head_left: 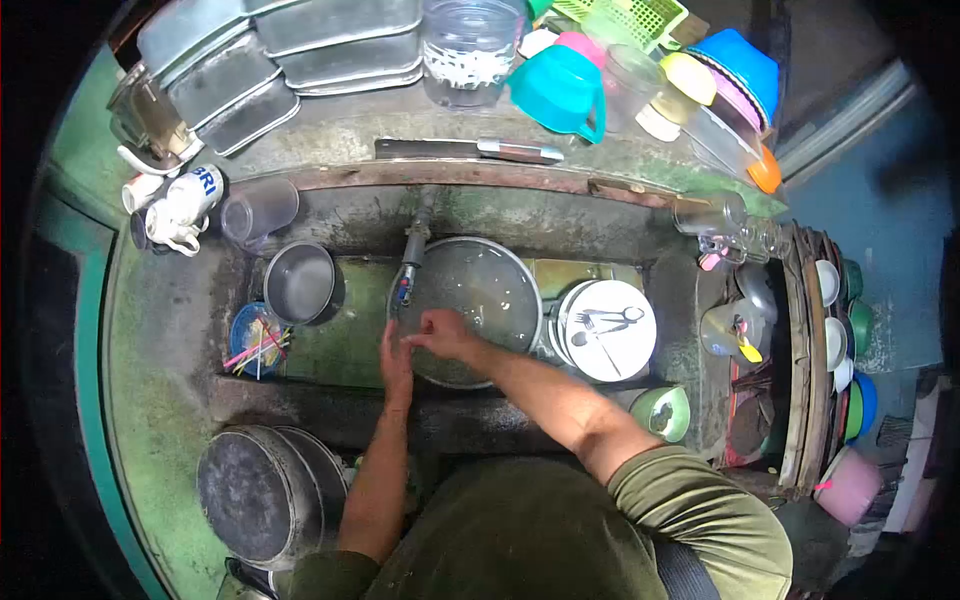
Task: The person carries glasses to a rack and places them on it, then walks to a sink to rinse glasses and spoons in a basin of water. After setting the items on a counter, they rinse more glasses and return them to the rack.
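Our left hand (397,362) open with fingers extended, our right hand (442,336) curled, its grip we cannot tell, both below the tap (405,284), near the basin (522,262), center of the frame.

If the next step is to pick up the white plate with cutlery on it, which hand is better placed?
Right, probably: the right hand is nearer to the white plate, and its arm comes from that side. The left hand is farther away.

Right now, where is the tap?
In the head view, left of centre, the tap hangs over the left edge of the big round basin, just beyond the left hand.
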A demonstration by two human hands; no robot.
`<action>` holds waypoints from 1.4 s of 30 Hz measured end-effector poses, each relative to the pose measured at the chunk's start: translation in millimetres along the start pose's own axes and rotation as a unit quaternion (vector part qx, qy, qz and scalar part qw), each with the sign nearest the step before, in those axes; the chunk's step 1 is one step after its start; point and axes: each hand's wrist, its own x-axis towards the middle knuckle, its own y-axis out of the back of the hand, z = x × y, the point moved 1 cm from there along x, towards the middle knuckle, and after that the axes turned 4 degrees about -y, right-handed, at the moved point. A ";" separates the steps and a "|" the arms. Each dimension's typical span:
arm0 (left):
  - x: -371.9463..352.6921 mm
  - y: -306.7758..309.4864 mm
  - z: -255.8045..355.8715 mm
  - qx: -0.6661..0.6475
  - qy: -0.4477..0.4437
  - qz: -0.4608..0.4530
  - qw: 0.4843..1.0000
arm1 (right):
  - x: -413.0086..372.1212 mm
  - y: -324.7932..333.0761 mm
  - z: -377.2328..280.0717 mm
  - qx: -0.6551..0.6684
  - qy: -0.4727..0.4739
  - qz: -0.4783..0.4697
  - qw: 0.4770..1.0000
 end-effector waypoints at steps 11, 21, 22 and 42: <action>-83.4 -82.4 126.3 0.104 -0.196 -0.276 0.935 | -118.1 160.3 126.8 0.753 -0.050 -0.023 0.655; -65.2 -22.9 107.4 0.154 -0.093 -0.114 0.977 | -88.8 357.5 57.4 0.812 0.202 0.142 0.529; -55.5 -20.6 117.4 0.154 -0.107 -0.089 0.978 | -83.6 359.7 51.7 0.814 0.257 0.029 0.520; 115.0 90.7 338.0 0.338 -0.450 0.301 0.769 | -84.4 294.7 112.2 0.758 -0.029 0.178 0.626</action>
